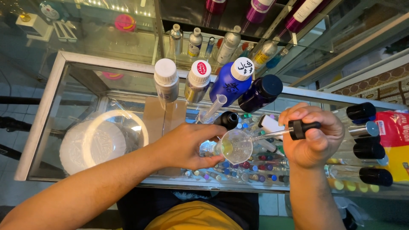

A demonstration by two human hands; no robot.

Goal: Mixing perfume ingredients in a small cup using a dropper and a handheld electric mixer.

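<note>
Left hand (pixel 187 145) wraps a small clear cup (pixel 235 146), tilted so its mouth faces the camera, a little yellowish liquid inside. Right hand (pixel 313 136) is closed on a dropper (pixel 289 130) by its black bulb; the glass tip points to 9 o'clock and reaches just inside the cup rim. The cup sits mid-frame, over the glass counter (pixel 55 85), not resting on it.

Counts: four big bottles stand in a row at 12 o'clock of the cup: two silver ones with white caps (pixel 166 81), one blue bottle (pixel 232 81) with a white cap, one dark bottle (pixel 260 91) with a black cap. One clear syringe (pixel 213 108) leans beside them. Four black-capped bottles (pixel 370 149) lie stacked at 3 o'clock, next to a red-yellow pack (pixel 394 136). One white round tub (pixel 100 140) at 9 o'clock, under the glass. Many small vials (pixel 238 170) with coloured caps inside the case (too many to count).

Surface is a metal-framed glass display case; more shelves with bottles (pixel 230 42) behind at 12 o'clock. Tile floor at far left.
</note>
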